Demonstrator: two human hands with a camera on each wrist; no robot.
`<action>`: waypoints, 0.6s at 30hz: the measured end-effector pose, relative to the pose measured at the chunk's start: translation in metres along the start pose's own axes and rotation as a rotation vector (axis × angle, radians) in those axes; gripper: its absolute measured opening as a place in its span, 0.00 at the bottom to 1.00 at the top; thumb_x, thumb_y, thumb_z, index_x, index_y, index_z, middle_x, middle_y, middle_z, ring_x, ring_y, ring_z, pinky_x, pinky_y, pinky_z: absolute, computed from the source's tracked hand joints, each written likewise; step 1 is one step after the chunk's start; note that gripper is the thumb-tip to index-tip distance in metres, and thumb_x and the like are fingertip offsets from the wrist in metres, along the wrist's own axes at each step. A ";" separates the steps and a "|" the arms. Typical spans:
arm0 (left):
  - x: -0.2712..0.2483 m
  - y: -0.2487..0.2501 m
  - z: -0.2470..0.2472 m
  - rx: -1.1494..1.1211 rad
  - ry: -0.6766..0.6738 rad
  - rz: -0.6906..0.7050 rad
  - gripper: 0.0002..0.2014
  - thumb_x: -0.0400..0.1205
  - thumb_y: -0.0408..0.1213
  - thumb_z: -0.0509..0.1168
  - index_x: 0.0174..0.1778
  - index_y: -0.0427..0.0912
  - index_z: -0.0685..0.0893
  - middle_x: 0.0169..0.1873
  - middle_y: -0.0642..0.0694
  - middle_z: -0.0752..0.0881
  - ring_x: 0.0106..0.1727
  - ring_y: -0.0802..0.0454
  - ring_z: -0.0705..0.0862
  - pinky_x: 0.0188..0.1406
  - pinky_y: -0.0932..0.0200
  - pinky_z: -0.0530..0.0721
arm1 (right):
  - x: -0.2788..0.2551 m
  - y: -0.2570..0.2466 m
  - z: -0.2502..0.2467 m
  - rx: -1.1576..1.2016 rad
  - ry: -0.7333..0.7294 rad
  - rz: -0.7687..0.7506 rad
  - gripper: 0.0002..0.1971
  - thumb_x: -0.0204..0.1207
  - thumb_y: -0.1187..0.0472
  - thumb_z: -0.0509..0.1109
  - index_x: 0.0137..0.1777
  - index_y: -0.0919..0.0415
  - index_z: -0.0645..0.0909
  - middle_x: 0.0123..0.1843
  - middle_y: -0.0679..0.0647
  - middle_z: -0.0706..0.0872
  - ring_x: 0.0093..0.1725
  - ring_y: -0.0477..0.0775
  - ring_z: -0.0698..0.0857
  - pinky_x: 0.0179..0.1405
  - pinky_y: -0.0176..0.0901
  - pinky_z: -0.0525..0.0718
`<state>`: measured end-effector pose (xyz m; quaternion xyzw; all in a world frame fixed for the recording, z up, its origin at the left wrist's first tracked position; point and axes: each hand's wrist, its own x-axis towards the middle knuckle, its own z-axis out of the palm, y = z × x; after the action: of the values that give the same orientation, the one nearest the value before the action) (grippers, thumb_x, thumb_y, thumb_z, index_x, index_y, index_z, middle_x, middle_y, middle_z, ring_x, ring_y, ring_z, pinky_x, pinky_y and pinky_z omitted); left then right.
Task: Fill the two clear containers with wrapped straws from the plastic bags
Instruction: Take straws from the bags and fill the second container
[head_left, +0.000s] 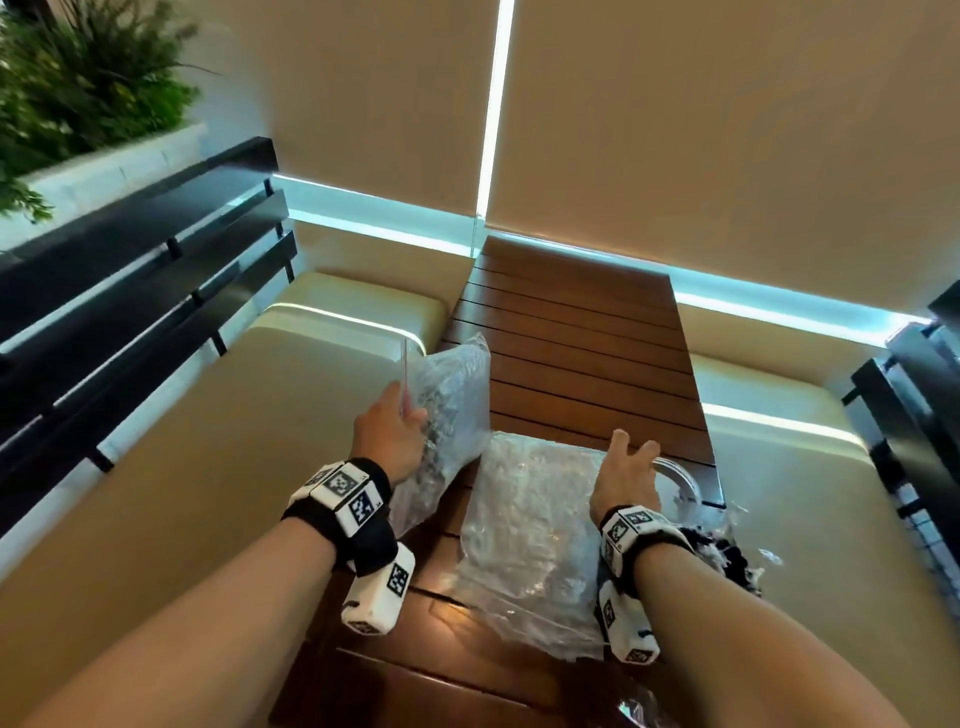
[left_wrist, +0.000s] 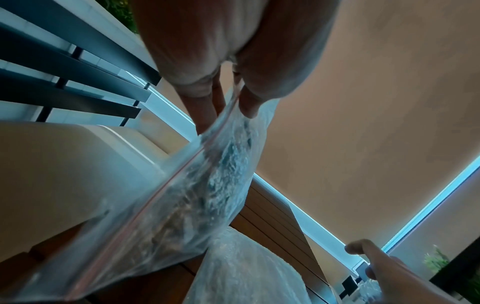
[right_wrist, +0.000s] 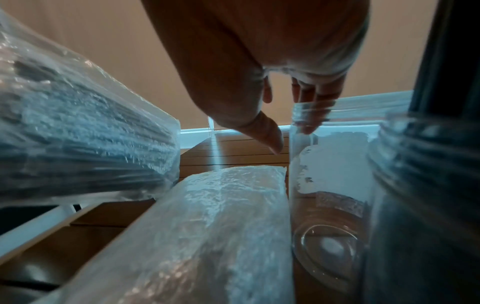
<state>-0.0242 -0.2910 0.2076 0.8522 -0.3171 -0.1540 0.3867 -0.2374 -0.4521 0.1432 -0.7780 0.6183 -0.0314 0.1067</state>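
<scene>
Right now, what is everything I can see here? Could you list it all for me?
Held plastic bag: one, clear, packed with dark straws, lifted at the table's left edge.
Lying plastic bag: one, clear, full of pale wrapped straws, flat on the table.
Clear container: one, empty, standing right of the lying bag.
Second container: one, clear, holding dark straws, at the table's right edge.
Table: one, brown wooden slats.
Seat cushions: two, beige, either side of the table.
Plant: one, green, upper left.
Left hand: pinches the held bag's edge.
Right hand: fingers spread, at the empty container's rim.
</scene>
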 end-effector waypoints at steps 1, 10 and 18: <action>0.001 -0.002 -0.001 -0.007 0.017 -0.003 0.03 0.87 0.37 0.60 0.48 0.42 0.74 0.40 0.49 0.80 0.45 0.45 0.81 0.44 0.56 0.73 | -0.001 -0.002 0.000 0.017 0.018 -0.057 0.40 0.66 0.80 0.70 0.74 0.57 0.59 0.69 0.67 0.59 0.54 0.68 0.83 0.47 0.57 0.88; 0.016 0.002 -0.026 -0.126 0.134 -0.074 0.06 0.85 0.35 0.63 0.56 0.41 0.77 0.49 0.46 0.82 0.52 0.48 0.79 0.54 0.55 0.76 | -0.011 -0.065 -0.068 0.269 0.341 -0.579 0.26 0.71 0.77 0.72 0.69 0.66 0.73 0.53 0.64 0.87 0.52 0.62 0.87 0.51 0.52 0.88; 0.018 0.006 -0.049 -0.091 0.214 -0.024 0.04 0.85 0.33 0.64 0.51 0.40 0.75 0.45 0.45 0.81 0.51 0.44 0.80 0.52 0.51 0.76 | -0.072 -0.093 -0.066 0.175 -0.183 -0.685 0.15 0.69 0.74 0.65 0.48 0.56 0.85 0.48 0.56 0.89 0.53 0.56 0.86 0.59 0.47 0.84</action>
<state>0.0119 -0.2785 0.2442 0.8491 -0.2566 -0.0807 0.4546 -0.1772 -0.3710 0.2329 -0.9275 0.3047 -0.0482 0.2110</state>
